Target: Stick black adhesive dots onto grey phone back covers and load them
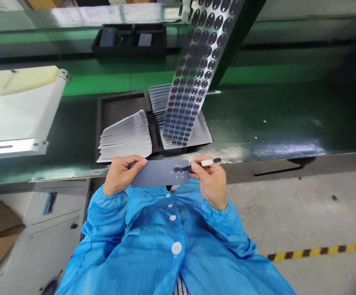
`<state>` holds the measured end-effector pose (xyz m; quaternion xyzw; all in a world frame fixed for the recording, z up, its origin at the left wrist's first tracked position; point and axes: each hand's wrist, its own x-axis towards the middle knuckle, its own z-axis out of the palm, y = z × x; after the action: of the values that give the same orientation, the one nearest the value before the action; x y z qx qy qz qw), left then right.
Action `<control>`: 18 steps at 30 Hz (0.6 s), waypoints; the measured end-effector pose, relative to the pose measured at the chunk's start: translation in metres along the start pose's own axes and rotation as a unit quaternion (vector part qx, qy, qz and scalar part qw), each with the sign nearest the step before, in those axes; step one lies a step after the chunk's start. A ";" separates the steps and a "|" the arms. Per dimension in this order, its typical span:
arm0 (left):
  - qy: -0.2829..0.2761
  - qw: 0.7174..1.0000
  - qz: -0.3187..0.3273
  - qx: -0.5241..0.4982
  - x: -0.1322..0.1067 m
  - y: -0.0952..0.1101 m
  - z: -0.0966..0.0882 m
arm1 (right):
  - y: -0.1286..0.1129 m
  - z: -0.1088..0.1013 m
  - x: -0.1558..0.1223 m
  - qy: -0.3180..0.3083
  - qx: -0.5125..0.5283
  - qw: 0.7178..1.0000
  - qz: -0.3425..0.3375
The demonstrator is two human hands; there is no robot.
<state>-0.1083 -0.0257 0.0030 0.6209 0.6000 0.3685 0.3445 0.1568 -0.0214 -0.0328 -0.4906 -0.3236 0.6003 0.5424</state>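
In front of my chest I hold a flat grey rectangular plate [155, 173] with small holes near its right end. My left hand [119, 175] is closed on its left end, thumb on top. My right hand [212, 183] grips a slim pen-like tool [207, 163], white in the middle with dark ends, while its fingers are at the plate's right edge. The tool's thin dark tip points left to a small black round spot [177, 168] on the plate by the holes. Whether that spot is a loose piece or part of the tool is unclear.
A clear strip of black oval stickers [190, 86] hangs over the bench. Beneath it stand a fanned stack of thin plates [200, 133] and, left, another stack [125, 137] in a black tray [119, 100]. A white machine part [14, 110] juts in from the left.
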 end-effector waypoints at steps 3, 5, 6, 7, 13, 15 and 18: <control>-0.002 1.000 0.000 0.003 0.000 0.001 0.000 | 0.001 0.000 0.000 0.008 -0.002 1.000 0.000; 0.001 1.000 0.002 0.005 0.000 0.001 0.001 | 0.002 0.000 0.001 0.012 -0.003 1.000 -0.003; 0.003 1.000 0.003 0.006 -0.001 0.001 0.002 | 0.002 0.000 0.001 0.013 -0.004 1.000 -0.004; 0.005 1.000 0.004 0.005 -0.001 0.001 0.002 | 0.002 0.000 0.001 0.015 -0.005 1.000 -0.005; 0.016 1.000 0.009 -0.005 -0.002 -0.002 0.005 | 0.000 0.003 0.000 0.032 -0.003 0.999 -0.011; 0.019 1.000 0.007 -0.005 -0.003 -0.003 0.005 | 0.001 0.003 0.000 0.035 -0.005 0.999 -0.014; 0.023 1.000 0.005 -0.005 -0.004 -0.004 0.006 | 0.003 0.002 0.000 0.038 -0.009 0.999 -0.019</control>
<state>-0.1054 -0.0290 -0.0040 0.6136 0.6026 0.3877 0.3317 0.1538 -0.0221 -0.0353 -0.5114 -0.3175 0.5680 0.5613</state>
